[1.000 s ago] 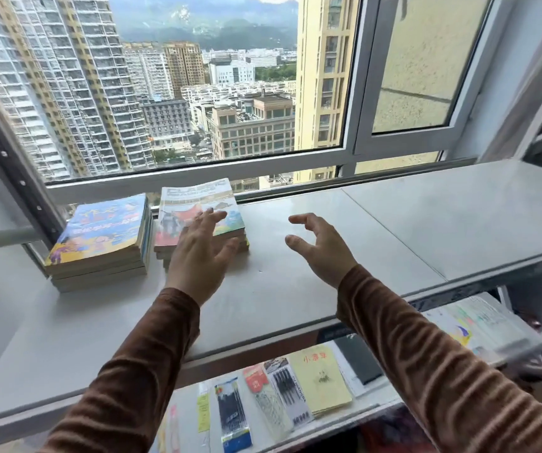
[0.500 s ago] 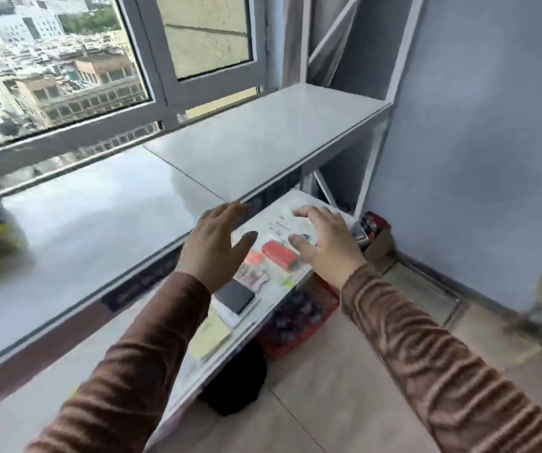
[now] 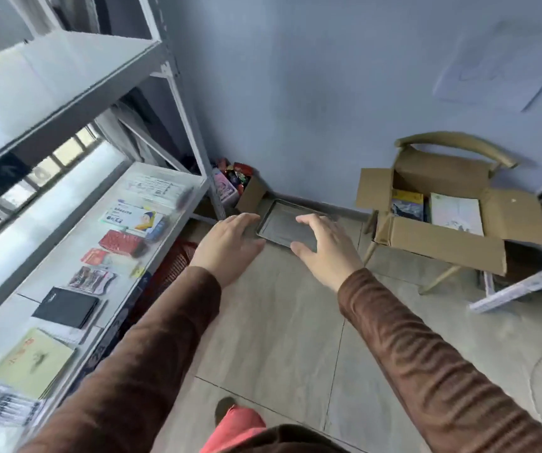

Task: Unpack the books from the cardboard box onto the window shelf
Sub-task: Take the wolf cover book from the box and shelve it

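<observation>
The open brown cardboard box (image 3: pixel 439 237) sits on a tan wooden chair (image 3: pixel 459 142) against the blue-grey wall, flaps spread, with a dark-covered book (image 3: pixel 406 204) and a white-covered book (image 3: pixel 457 212) lying side by side inside. Well apart from it, the left hand (image 3: pixel 227 245) and right hand (image 3: pixel 326 248) hang in the air above the tiled floor, fingers loosely spread, holding nothing. A dark rectangular metal tray (image 3: pixel 284 223) lies on the floor behind them. At left stands the grey metal window shelf (image 3: pixel 67 63).
</observation>
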`<state>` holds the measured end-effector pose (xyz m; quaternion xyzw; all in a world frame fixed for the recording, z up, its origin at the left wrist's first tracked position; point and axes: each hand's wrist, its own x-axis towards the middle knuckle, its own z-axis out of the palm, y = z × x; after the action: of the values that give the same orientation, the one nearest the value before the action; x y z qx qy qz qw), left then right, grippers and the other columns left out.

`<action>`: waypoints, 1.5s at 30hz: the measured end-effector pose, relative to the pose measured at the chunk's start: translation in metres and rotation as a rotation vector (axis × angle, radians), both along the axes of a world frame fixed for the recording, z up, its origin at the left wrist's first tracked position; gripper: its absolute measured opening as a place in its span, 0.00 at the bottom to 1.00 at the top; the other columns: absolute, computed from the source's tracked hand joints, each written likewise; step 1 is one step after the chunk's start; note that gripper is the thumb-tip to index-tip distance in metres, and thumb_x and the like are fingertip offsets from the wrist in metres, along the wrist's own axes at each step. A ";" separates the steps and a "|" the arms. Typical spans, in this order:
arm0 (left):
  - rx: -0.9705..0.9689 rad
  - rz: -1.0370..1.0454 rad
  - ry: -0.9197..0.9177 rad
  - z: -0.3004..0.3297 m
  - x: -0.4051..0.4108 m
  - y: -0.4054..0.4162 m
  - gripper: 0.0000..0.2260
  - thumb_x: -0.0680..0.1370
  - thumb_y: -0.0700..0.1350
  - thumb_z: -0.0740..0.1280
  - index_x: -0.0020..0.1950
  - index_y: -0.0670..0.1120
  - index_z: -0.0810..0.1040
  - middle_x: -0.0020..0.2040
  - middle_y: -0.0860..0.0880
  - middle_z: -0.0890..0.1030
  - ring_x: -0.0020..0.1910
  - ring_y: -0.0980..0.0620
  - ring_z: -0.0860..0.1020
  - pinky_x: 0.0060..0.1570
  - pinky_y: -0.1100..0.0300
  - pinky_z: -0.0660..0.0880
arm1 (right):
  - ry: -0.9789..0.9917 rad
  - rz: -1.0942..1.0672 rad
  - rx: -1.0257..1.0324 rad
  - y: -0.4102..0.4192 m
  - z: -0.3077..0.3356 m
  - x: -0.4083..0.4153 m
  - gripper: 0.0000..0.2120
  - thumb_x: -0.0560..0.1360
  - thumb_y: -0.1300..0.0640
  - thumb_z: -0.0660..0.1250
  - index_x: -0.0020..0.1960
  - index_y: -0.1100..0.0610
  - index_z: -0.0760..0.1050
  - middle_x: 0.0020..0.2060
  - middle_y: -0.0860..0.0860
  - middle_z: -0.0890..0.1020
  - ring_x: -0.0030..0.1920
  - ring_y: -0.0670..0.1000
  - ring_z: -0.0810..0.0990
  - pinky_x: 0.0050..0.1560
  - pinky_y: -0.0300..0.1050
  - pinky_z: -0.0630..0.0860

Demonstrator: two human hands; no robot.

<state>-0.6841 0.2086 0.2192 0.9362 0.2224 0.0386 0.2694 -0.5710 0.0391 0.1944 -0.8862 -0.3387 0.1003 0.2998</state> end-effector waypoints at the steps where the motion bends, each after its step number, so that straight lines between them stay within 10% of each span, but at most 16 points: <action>1: -0.007 -0.020 0.012 -0.006 0.017 -0.010 0.22 0.78 0.50 0.69 0.72 0.48 0.74 0.68 0.46 0.78 0.68 0.45 0.75 0.68 0.53 0.69 | 0.014 -0.024 -0.009 -0.012 -0.005 0.013 0.22 0.78 0.49 0.67 0.70 0.52 0.71 0.67 0.51 0.76 0.68 0.55 0.72 0.67 0.48 0.67; 24: -0.236 -0.354 0.242 -0.140 0.458 -0.152 0.23 0.79 0.51 0.67 0.73 0.49 0.71 0.70 0.47 0.76 0.67 0.47 0.75 0.67 0.52 0.71 | 0.455 -0.487 -0.093 -0.167 -0.131 0.385 0.24 0.78 0.55 0.68 0.72 0.54 0.67 0.71 0.53 0.75 0.70 0.54 0.74 0.69 0.48 0.70; 45: -0.300 -0.041 0.607 -0.337 0.642 -0.223 0.25 0.80 0.48 0.66 0.77 0.46 0.66 0.74 0.44 0.72 0.71 0.45 0.72 0.70 0.53 0.67 | 1.075 -0.792 -0.026 -0.165 -0.350 0.590 0.32 0.81 0.57 0.63 0.80 0.62 0.54 0.78 0.58 0.64 0.77 0.58 0.64 0.75 0.47 0.61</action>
<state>-0.0417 -0.0147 -0.1177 0.8594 0.2766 -0.2803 0.3262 0.0193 -0.1260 -0.1557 -0.7739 0.2099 0.4144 0.4304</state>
